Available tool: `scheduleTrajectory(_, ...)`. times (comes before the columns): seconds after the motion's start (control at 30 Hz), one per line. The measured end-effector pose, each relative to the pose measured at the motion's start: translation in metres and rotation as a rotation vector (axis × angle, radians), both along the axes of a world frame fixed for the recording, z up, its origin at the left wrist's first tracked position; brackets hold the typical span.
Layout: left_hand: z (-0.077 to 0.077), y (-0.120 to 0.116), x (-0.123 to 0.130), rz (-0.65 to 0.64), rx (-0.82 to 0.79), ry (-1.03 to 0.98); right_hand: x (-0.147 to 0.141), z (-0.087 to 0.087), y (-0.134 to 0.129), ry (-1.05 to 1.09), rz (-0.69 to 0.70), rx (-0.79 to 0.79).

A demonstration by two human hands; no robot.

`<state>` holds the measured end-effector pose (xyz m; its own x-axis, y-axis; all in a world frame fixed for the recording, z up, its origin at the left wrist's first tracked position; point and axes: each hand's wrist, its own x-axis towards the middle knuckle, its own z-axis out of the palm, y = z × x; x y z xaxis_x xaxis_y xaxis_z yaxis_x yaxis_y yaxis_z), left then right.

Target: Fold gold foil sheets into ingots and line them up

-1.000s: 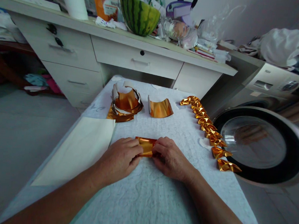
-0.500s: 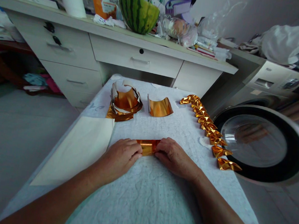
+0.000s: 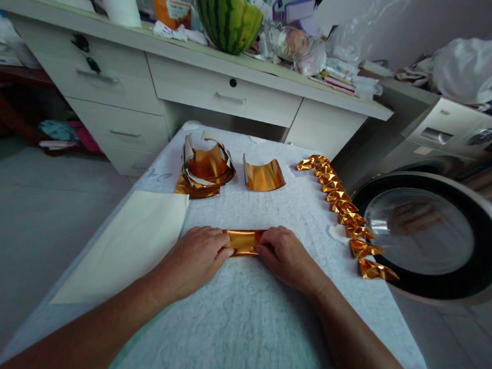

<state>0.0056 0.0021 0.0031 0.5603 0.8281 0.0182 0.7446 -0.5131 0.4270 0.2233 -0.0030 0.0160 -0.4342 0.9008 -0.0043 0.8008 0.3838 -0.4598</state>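
A sheet of gold foil paper (image 3: 245,242) lies between my hands on the cloth-covered table, its near edge turned up into a narrow fold. My left hand (image 3: 201,253) pinches its left end, and my right hand (image 3: 285,255) grips the right end, fingers curled over it. Beyond them a single curved gold sheet (image 3: 264,176) rests on the cloth. To its left sits a curled stack of gold sheets (image 3: 207,167). Folded gold foil ingots (image 3: 342,205), several of them, run in a line along the right side.
A cream paper sheet (image 3: 131,243) lies at the table's left edge. Behind stands a white desk (image 3: 223,97) bearing a cut watermelon (image 3: 226,19), plastic bags and packets. On the right, an open washing machine door (image 3: 426,235) reaches close to the table.
The foil's near edge has been rolled up, so its flat part looks narrower and the fold now shows along the front. Both hands have shifted only slightly.
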Motion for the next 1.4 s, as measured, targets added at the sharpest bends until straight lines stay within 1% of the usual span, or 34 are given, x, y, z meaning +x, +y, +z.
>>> scheduleTrajectory(0.13, -0.0003, -0.0001, -0.0002, 0.038, 0.005, 0.018, 0.0010, -0.0019, 0.0001, -0.065, -0.048, 0.015)
scheduleTrajectory(0.5, -0.0002, 0.0000, -0.0043, 0.102, -0.019, -0.014, 0.0000, 0.0030, 0.0005, -0.124, -0.036, -0.029)
scheduleTrajectory(0.7, -0.0026, -0.0001, -0.0052, 0.116, -0.004, -0.001, 0.0024, 0.0021, 0.0002, -0.117, -0.023, -0.041)
scheduleTrajectory(1.03, -0.0006, 0.0000, -0.0043, 0.131, -0.045, 0.025, 0.0000, 0.0046, 0.0018, -0.164, -0.038, -0.065)
scheduleTrajectory(1.23, -0.0043, 0.0004, -0.0041, 0.130, -0.039, 0.035, -0.0025, 0.0063, 0.0004, -0.201, -0.041, -0.057)
scheduleTrajectory(1.4, -0.0057, 0.0006, -0.0033, 0.128, -0.026, 0.039, -0.0036, 0.0039, 0.0007, -0.214, -0.052, -0.029)
